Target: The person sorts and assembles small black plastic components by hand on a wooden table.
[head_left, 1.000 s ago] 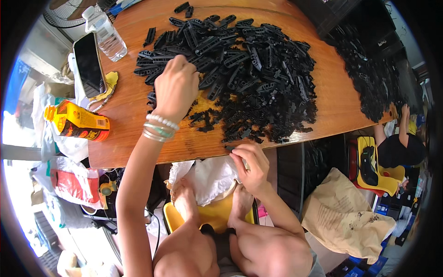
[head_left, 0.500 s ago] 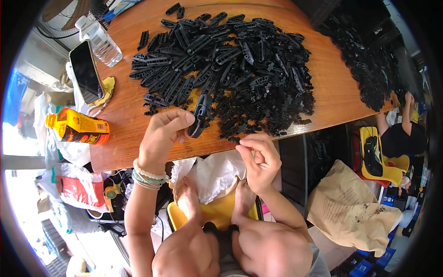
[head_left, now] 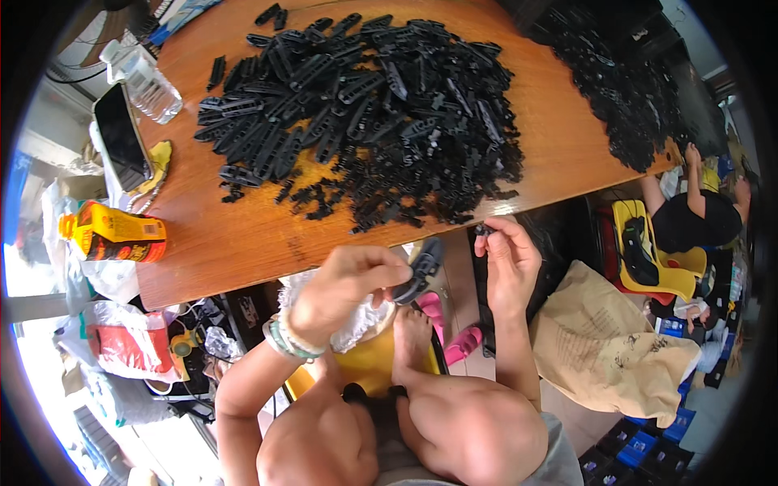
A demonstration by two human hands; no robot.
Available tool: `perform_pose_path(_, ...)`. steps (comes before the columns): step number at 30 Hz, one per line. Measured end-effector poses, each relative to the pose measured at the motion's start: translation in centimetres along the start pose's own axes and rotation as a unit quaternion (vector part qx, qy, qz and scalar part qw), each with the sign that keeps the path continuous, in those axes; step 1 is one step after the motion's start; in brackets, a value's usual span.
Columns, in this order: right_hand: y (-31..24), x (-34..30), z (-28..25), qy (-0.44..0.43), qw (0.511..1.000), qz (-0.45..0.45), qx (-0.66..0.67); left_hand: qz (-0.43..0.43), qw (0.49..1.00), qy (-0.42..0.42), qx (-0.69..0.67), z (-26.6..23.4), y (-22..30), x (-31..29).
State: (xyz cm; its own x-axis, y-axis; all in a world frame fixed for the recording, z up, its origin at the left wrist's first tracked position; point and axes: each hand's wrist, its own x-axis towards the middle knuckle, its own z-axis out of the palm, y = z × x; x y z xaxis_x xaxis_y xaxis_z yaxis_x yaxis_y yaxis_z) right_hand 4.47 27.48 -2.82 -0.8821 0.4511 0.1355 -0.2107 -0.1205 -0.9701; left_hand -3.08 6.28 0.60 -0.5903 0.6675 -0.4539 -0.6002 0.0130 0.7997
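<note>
My left hand [head_left: 348, 285] is closed on a long black plastic part [head_left: 420, 271] with rounded ends, held tilted just off the table's near edge. A small black plastic piece [head_left: 484, 230] is pinched between the fingertips of my right hand [head_left: 512, 263], to the right of the long part and apart from it. Beyond my hands, a heap of long slotted black parts [head_left: 312, 73] covers the wooden table [head_left: 559, 154]. Loose small black pieces [head_left: 405, 182] lie heaped along its near side.
At the left stand a clear plastic bottle [head_left: 150, 89], a phone [head_left: 123, 138] and a yellow-orange bottle [head_left: 121, 233]. Another black heap [head_left: 624, 97] lies at the far right, near a co-worker [head_left: 697, 211]. A brown paper sack [head_left: 612, 340] and pink slippers [head_left: 462, 344] are below.
My left hand has moved right and toward me with the long part, off the tabletop. My right hand has moved right and up, still pinching the small piece. The view has shifted slightly.
</note>
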Motion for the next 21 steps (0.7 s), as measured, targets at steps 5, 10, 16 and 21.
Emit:
perform_pose_path(5, 0.2, -1.6, -4.4, -0.003, 0.996, -0.009, -0.085, 0.023, 0.990, -0.049, 0.129, 4.8, -2.6, 5.3)
perform_pose_path(10, -0.9, -2.3, -8.4, -0.082, 0.983, 0.157, -0.045, 0.229, 0.922, -0.041, 0.309, 6.9, -6.2, 9.6)
perform_pose_path(16, 2.4, -2.2, -10.9, -0.093, 0.973, 0.211, 0.011, 0.183, 0.902, 0.023, 0.390, 8.1, -7.2, 11.2)
perform_pose_path(21, 12.5, 0.7, -16.7, -0.040, 0.911, 0.129, 0.390, 0.192, 0.889, 0.015, 0.417, 5.2, -10.5, 8.9)
